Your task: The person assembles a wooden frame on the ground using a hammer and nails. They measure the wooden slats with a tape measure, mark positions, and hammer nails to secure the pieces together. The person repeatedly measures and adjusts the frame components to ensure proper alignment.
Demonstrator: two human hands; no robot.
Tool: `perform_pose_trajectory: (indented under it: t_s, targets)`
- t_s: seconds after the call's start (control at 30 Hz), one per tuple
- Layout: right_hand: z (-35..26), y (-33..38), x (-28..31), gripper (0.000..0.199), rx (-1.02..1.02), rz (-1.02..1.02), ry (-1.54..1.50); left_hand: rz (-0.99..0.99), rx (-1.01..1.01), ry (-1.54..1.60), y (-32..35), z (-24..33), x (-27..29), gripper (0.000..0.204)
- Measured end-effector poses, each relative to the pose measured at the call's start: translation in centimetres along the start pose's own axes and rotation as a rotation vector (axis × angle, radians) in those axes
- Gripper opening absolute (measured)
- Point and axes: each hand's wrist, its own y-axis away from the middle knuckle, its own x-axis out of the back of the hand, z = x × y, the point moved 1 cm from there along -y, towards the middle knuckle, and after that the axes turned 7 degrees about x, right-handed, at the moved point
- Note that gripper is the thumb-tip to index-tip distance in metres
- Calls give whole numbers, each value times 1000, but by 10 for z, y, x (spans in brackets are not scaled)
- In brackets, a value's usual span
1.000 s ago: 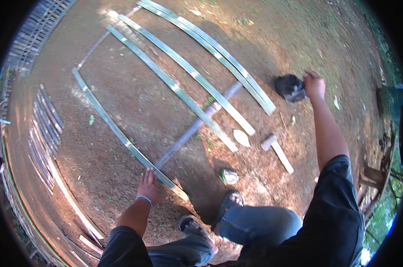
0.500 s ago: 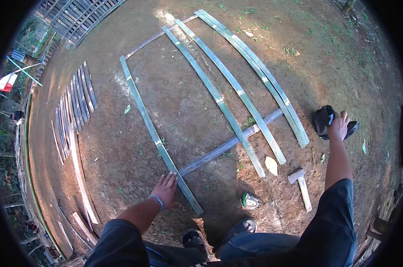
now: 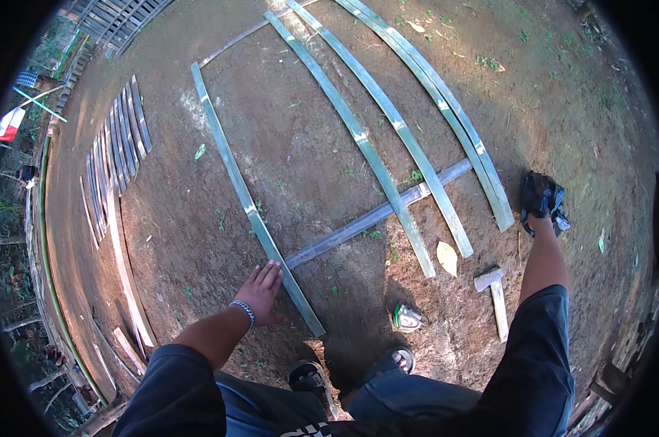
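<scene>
My left hand [image 3: 259, 293] lies with its fingers stretched out, the fingertips on the left edge of the leftmost bamboo slat [image 3: 250, 209]. This slat crosses the end of a grey crosspiece [image 3: 358, 226] near my fingers. At the right, my right hand reaches into a black plastic bag [image 3: 541, 195] on the ground; only the wrist shows, and the bag hides the fingers and whatever they touch. Two more bamboo slats, the middle-left one [image 3: 363, 143] and the middle-right one [image 3: 401, 131], and a close pair of slats [image 3: 460, 125] lie over the crosspiece.
A mallet [image 3: 496, 300] lies near my right forearm, beside a yellow leaf [image 3: 446, 258]. A small white and green packet [image 3: 406, 319] sits just ahead of my feet. Several dark slats [image 3: 118, 146] are spread on the left, with a long pale strip [image 3: 127, 273] alongside.
My right hand has gone from the top of the black bag into it, and the bag's shape has changed. My left hand keeps its place at the slat while the view has shifted.
</scene>
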Motion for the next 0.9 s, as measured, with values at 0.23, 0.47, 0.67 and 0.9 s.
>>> perform_pose_trajectory:
  t_s: [0.23,0.47,0.67,0.9]
  targets:
    - [-73,-3,38,44,191,385,218,70,-32,66,-5,-2,-8,120]
    - [-128,8,72,43,111,151,355,47,-4,62,4,-5,-6,120]
    - [-55,5,18,54,134,292,424,36,2,90,-4,0,2,119]
    - [-27,39,72,44,127,73,221,22,13,95,3,1,7,114]
